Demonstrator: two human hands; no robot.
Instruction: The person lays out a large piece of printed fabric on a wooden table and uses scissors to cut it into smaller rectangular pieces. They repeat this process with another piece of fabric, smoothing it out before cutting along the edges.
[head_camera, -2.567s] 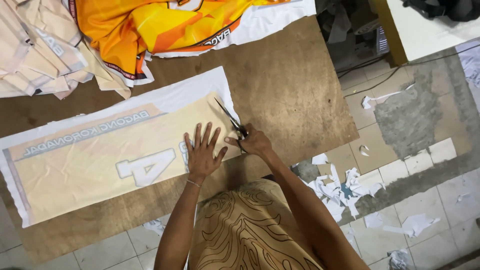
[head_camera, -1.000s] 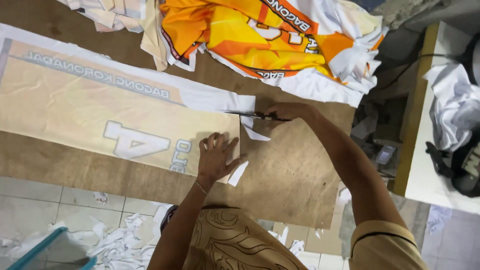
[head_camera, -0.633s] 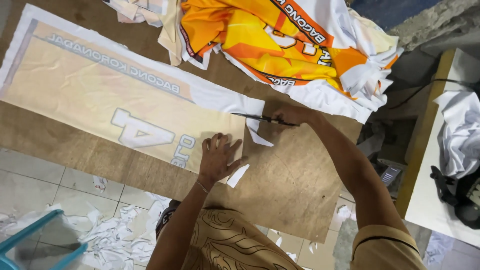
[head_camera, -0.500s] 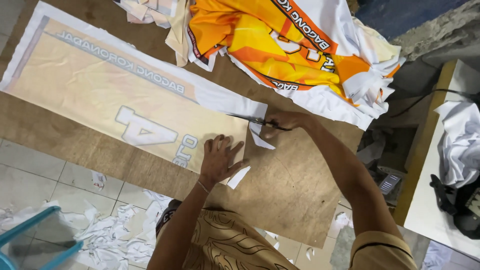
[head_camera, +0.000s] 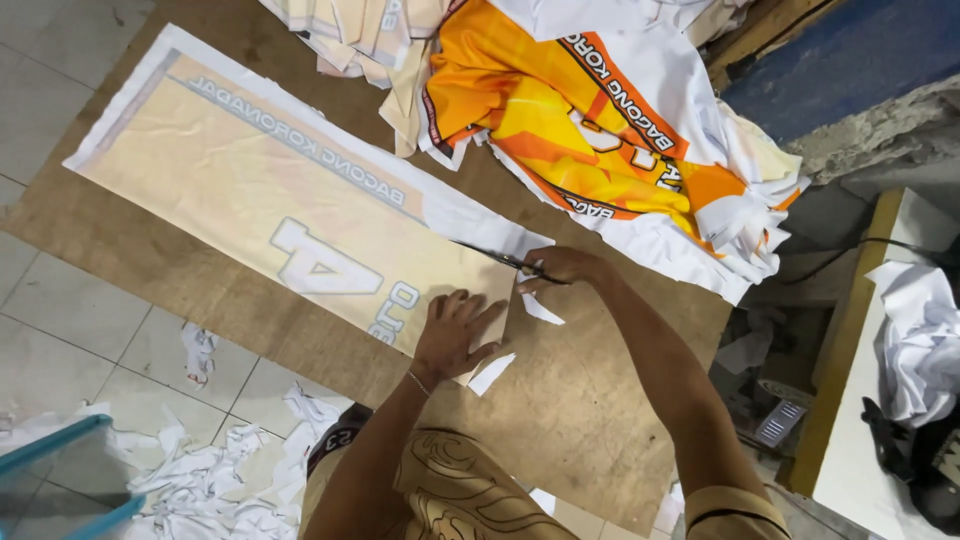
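Hands first: left hand (head_camera: 452, 335) lies flat with fingers spread on the near end of the printed cream fabric panel (head_camera: 290, 215), seemingly pinning it so the cloth stays taut. Right hand (head_camera: 565, 268), at about two o'clock from it, is closed round scissors (head_camera: 500, 259) whose blades meet the panel's white border. Panel lies on a brown board (head_camera: 600, 400); orange-and-white printed fabric (head_camera: 600, 130) is heaped at twelve o'clock.

Scissors (head_camera: 505, 260) handles hidden in right hand (head_camera: 560, 268) (grip unclear), orange cloth (head_camera: 600, 120) cropped above
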